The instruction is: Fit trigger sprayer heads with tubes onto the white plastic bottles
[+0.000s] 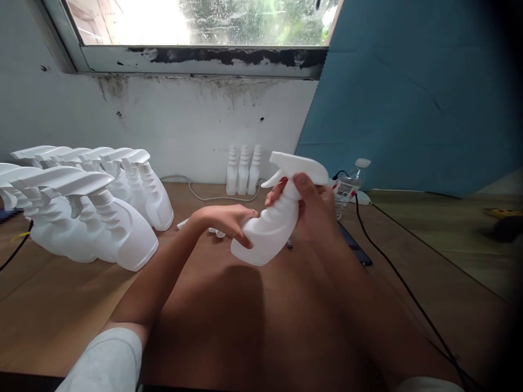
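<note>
A white spray bottle (267, 234) is held tilted above the table, its trigger head up and to the right. My left hand (231, 220) is closed around the lower body, thumb in front. My right hand (312, 201) grips the neck and collar just under the spray head (300, 163). The trigger points to the left. Behind my left hand, small white parts (216, 231) lie on the table, partly hidden by my wrist and fingers.
At the left stand two rows of white spray bottles (134, 234) with heads on. Three headless white bottles (243, 171) stand against the wall. To the right are a clear water bottle (351, 185), a dark phone (355, 247) and a black cable (392, 267) across the brown table (212, 332).
</note>
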The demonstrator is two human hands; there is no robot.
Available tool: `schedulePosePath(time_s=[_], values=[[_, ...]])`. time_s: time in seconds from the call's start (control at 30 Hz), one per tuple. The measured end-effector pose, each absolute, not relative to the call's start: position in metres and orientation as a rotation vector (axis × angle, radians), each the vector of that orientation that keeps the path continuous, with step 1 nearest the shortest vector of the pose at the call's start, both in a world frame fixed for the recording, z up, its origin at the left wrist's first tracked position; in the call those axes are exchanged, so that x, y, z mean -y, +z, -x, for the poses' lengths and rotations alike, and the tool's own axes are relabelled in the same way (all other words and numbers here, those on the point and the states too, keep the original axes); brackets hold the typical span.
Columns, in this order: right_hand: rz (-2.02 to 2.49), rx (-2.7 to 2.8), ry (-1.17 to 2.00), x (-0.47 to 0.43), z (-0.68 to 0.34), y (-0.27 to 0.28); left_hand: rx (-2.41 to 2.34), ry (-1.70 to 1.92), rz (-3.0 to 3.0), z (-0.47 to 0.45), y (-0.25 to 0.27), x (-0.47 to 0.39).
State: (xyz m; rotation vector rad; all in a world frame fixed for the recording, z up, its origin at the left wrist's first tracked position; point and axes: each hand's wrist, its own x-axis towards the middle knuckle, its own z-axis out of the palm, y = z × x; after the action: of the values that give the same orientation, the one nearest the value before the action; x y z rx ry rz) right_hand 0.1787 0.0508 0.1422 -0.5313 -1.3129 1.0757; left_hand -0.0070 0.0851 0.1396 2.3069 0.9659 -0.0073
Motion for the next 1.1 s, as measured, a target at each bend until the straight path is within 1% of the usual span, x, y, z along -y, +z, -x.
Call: schedulePosePath(time_s=[0.1, 0.17, 0.2, 0.27, 0.4, 0.47, 0.53, 0.7, 0.83, 0.97, 1.1], values=[[0.564, 1.316, 1.122, -0.054, -0.173, 0.13, -0.869, -0.121, -2.315, 0.003, 0.13, -0.09], [0.577, 1.349, 1.161, -0.055, -0.17, 0.123, -0.808, -0.084, -2.3, 0.006, 0.132, -0.091], [0.577, 1.371, 1.176, -0.055, -0.168, 0.121, -0.768, 0.001, -2.29, 0.01, 0.136, -0.09], [0.564, 1.417, 1.187, -0.054, -0.164, 0.117, -0.679, 0.305, -2.263, 0.017, 0.146, -0.084], [0.502, 1.441, 1.226, -0.051, -0.157, 0.11, -0.581, 1.054, -2.18, 0.023, 0.166, -0.064], [0.447, 1.447, 1.279, -0.052, -0.156, 0.106, -0.62, 1.286, -2.164, 0.02, 0.17, -0.056], [0.386, 1.473, 1.337, -0.054, -0.157, 0.1, -0.683, 1.398, -2.166, 0.014, 0.169, -0.051], [0.308, 1.461, 1.403, -0.056, -0.161, 0.092, -0.68, 1.476, -2.166, 0.008, 0.165, -0.051], [0.426, 1.506, 1.293, -0.052, -0.156, 0.096, -0.665, 1.44, -2.167, 0.011, 0.166, -0.053], [0.41, 1.537, 1.313, -0.048, -0.151, 0.102, -0.651, 1.425, -2.187, 0.014, 0.167, -0.053], [0.504, 1.564, 1.242, -0.045, -0.152, 0.105, -0.663, 1.406, -2.199, 0.015, 0.168, -0.051]])
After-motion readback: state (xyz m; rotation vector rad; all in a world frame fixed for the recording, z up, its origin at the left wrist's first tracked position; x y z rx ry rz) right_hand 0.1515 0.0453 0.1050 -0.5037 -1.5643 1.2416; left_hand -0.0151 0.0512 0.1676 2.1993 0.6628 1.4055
